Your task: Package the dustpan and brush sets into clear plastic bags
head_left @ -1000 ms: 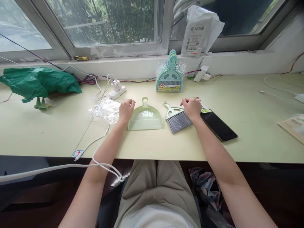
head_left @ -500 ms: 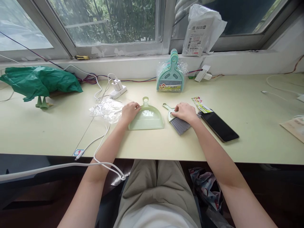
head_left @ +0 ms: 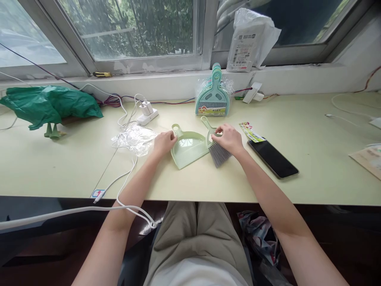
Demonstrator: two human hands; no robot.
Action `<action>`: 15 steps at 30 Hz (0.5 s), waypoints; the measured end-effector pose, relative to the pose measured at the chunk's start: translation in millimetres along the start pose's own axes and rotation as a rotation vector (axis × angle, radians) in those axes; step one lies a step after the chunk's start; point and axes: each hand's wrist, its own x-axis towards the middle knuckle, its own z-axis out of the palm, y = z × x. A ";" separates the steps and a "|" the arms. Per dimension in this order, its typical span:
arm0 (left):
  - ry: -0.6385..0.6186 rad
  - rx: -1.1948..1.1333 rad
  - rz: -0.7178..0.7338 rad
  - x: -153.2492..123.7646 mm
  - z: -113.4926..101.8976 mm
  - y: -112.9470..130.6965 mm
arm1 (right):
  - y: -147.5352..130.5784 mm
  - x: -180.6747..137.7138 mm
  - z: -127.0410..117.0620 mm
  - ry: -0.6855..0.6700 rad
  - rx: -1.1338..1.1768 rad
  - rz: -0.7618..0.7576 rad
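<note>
Gripping a pale green dustpan [head_left: 190, 154] by its left edge on the worktop [head_left: 166, 184], the left hand [head_left: 165, 143] sits apart from the right hand [head_left: 229, 140], which pinches a matching brush [head_left: 219, 155]. Both pieces look unwrapped but unjoined. Since the earlier frame, the dustpan has turned askew and the brush has moved close beside it.
</note>
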 end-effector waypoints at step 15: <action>-0.267 -0.195 0.423 -27.7 5.0 49.3 | -18.7 -14.7 13.6 -0.105 -0.016 -0.224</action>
